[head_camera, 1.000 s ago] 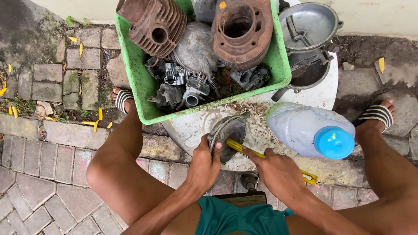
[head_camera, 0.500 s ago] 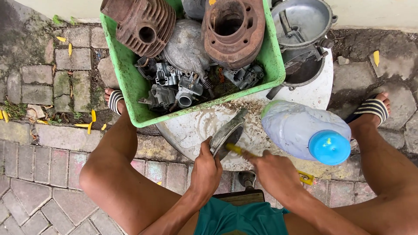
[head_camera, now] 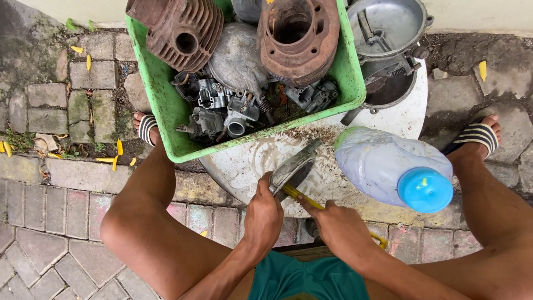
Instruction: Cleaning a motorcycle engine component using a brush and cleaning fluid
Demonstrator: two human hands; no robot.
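Observation:
My left hand [head_camera: 264, 214] grips a round grey metal cover [head_camera: 294, 165] and holds it tilted on edge over the round white table top [head_camera: 244, 166]. My right hand [head_camera: 340, 226] holds a yellow-handled tool [head_camera: 300, 196], likely a brush, with its front end against the underside of the cover. Brown dirt lies scattered on the white surface beside the cover.
A green plastic tub [head_camera: 166, 105] holds rusty finned engine cylinders [head_camera: 180, 28], carburettors [head_camera: 222, 114] and other metal parts. A plastic bottle with a blue cap [head_camera: 397, 169] stands at right. Grey metal covers [head_camera: 388, 33] lie behind it. My sandalled feet rest on brick paving.
The metal cover went from lying nearly flat to tilted on edge. My right hand drew the yellow tool back toward me under the cover.

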